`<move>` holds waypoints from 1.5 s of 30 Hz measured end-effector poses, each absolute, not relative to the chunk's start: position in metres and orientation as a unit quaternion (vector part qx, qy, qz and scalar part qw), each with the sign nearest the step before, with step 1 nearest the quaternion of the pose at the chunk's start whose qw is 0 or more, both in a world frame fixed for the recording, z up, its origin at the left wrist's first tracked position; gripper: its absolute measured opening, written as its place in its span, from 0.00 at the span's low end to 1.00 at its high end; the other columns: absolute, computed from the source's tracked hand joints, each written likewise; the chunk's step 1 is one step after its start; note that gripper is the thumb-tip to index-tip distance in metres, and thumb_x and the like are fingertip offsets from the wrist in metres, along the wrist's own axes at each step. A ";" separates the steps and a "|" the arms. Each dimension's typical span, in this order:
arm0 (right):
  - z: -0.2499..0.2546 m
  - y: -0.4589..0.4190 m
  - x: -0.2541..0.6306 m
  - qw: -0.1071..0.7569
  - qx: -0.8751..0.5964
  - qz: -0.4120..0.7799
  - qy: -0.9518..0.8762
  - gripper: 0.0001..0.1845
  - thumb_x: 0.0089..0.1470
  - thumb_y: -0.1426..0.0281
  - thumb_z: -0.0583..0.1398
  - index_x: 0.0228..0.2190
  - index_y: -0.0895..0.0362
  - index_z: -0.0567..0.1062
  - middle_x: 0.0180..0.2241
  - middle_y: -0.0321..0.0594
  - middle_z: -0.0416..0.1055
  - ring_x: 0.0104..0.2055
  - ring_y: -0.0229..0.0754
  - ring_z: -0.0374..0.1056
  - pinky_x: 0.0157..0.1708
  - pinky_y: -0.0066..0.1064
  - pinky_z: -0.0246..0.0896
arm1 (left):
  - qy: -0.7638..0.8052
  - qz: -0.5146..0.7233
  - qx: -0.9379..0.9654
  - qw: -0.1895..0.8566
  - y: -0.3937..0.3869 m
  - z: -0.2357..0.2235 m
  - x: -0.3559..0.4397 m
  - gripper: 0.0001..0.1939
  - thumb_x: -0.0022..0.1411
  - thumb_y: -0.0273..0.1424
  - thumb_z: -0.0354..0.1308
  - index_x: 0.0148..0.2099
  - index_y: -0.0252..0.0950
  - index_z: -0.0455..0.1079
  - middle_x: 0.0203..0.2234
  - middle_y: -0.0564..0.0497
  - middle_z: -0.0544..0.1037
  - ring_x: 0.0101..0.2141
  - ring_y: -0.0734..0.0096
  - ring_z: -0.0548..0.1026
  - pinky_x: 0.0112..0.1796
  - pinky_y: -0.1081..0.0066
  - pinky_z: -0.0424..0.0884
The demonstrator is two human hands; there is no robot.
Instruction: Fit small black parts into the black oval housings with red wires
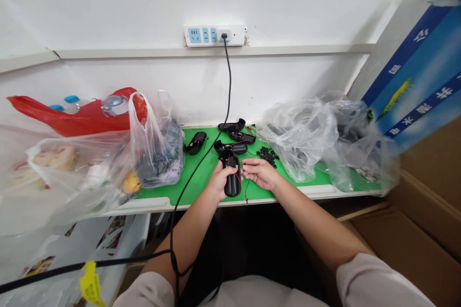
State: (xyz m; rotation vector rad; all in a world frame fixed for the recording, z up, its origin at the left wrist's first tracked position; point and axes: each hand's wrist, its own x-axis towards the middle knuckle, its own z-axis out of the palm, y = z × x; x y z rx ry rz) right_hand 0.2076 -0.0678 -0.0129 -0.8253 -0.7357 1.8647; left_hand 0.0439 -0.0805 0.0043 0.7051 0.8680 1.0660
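My left hand (218, 181) grips a black plastic housing (233, 184) with a rounded, hollow upper end, holding it upright over the table's front edge. Thin red and black wires hang from its right side, down to a small dark end. My right hand (262, 174) is just right of the housing, its thumb and forefinger pinched by the wires; what they hold is too small to name. Behind lie similar black housings with red wires, one (196, 143) off to the left. A pile of small black parts (267, 155) sits beyond my right hand.
A black power cable (201, 160) runs from the wall power strip (198, 35) across the table and over my left arm. Clear plastic bags (156, 153) crowd the left, with a red bag (72, 117) behind. More bags (306, 129) and an open cardboard box (403, 244) are right.
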 end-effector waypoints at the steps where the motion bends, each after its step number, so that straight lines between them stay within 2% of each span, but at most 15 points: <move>1: -0.013 -0.068 0.208 0.468 -0.339 0.760 -0.298 0.19 0.39 0.78 0.68 0.37 0.63 0.73 0.28 0.44 0.76 0.29 0.38 0.74 0.29 0.23 0.72 | 0.396 0.481 0.319 0.714 -0.080 0.004 0.044 0.23 0.43 0.27 0.61 0.43 0.38 0.59 0.25 0.52 0.74 0.24 0.67 0.75 0.24 0.70 0.70; 10: -0.011 -0.070 0.210 0.465 -0.309 0.779 -0.286 0.18 0.38 0.78 0.68 0.36 0.64 0.75 0.31 0.44 0.76 0.35 0.39 0.74 0.38 0.24 0.71 | 0.424 0.485 0.323 0.693 -0.081 0.006 0.045 0.23 0.42 0.28 0.61 0.41 0.39 0.58 0.24 0.54 0.72 0.20 0.68 0.73 0.21 0.70 0.68; 14: -0.012 -0.069 0.211 0.468 -0.291 0.782 -0.291 0.14 0.44 0.74 0.67 0.36 0.65 0.75 0.33 0.47 0.76 0.35 0.38 0.73 0.41 0.25 0.70 | 0.427 0.494 0.322 0.685 -0.081 0.005 0.045 0.22 0.43 0.29 0.61 0.41 0.39 0.57 0.24 0.54 0.72 0.22 0.65 0.74 0.21 0.69 0.69; 17: -0.011 -0.070 0.211 0.466 -0.298 0.779 -0.295 0.13 0.44 0.75 0.66 0.35 0.64 0.75 0.33 0.45 0.75 0.35 0.38 0.73 0.40 0.25 0.70 | 0.420 0.501 0.321 0.685 -0.081 0.003 0.046 0.22 0.43 0.29 0.61 0.41 0.39 0.57 0.24 0.54 0.72 0.22 0.66 0.74 0.22 0.69 0.69; 21: -0.008 -0.071 0.210 0.465 -0.313 0.772 -0.299 0.13 0.42 0.75 0.67 0.34 0.62 0.75 0.29 0.41 0.75 0.30 0.36 0.73 0.33 0.24 0.71 | 0.408 0.516 0.333 0.676 -0.081 0.002 0.048 0.23 0.43 0.28 0.62 0.42 0.38 0.58 0.26 0.53 0.73 0.22 0.69 0.73 0.25 0.68 0.70; 24: -0.007 -0.072 0.209 0.466 -0.309 0.772 -0.302 0.13 0.41 0.74 0.68 0.32 0.62 0.75 0.28 0.39 0.75 0.28 0.35 0.72 0.32 0.24 0.71 | 0.415 0.517 0.349 0.662 -0.082 0.003 0.049 0.23 0.43 0.28 0.62 0.42 0.38 0.60 0.26 0.54 0.72 0.21 0.70 0.73 0.24 0.69 0.70; 35: -0.012 -0.068 0.210 0.502 -0.275 0.768 -0.290 0.08 0.42 0.74 0.67 0.29 0.63 0.77 0.33 0.42 0.75 0.37 0.37 0.72 0.46 0.28 0.67 | 0.414 0.513 0.349 0.667 -0.081 0.004 0.050 0.24 0.43 0.28 0.62 0.43 0.38 0.58 0.27 0.53 0.73 0.22 0.67 0.74 0.25 0.66 0.70; 40: -0.011 -0.068 0.209 0.495 -0.310 0.755 -0.298 0.12 0.37 0.77 0.69 0.30 0.62 0.78 0.32 0.42 0.76 0.35 0.35 0.72 0.43 0.25 0.68 | 0.424 0.508 0.345 0.666 -0.082 0.006 0.050 0.24 0.43 0.28 0.62 0.44 0.38 0.59 0.27 0.52 0.73 0.23 0.64 0.74 0.22 0.67 0.69; 45: -0.013 -0.069 0.209 0.488 -0.328 0.745 -0.313 0.13 0.34 0.76 0.70 0.28 0.63 0.78 0.30 0.43 0.76 0.32 0.36 0.72 0.39 0.26 0.67 | 0.419 0.513 0.356 0.659 -0.084 0.007 0.051 0.26 0.43 0.28 0.62 0.46 0.38 0.58 0.27 0.52 0.73 0.21 0.67 0.73 0.21 0.69 0.69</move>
